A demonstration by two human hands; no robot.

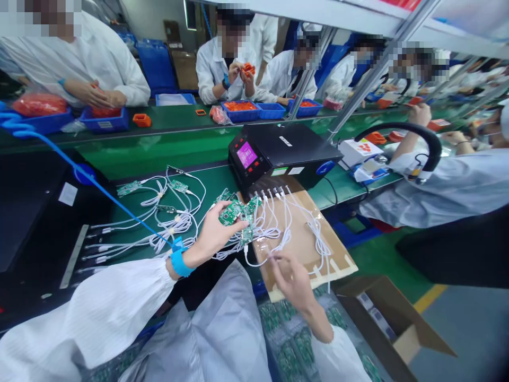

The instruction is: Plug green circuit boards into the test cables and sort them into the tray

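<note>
My left hand [218, 228], with a blue wrist strap, is closed on several green circuit boards [230, 213], thumb lying across their near side. A white cable [256, 263] is plugged into the lowest board and loops toward my right hand [293, 278]. The fingertips of that hand are drawn together at this cable, over the edge of a brown cardboard sheet [302, 223]. Bundled white cables with more circuit boards [178, 185] lie on the green bench to the left. Behind the held boards stands a black tester [282, 151] with a lit pink screen and cables in its front.
A second black box [35, 212] with plugged cables stands at left; a blue coiled cord [99, 183] crosses before it. Bagged circuit boards [294, 345] lie below, beside an open carton [389, 318]. Across the bench, co-workers handle orange parts near blue bins [271, 111].
</note>
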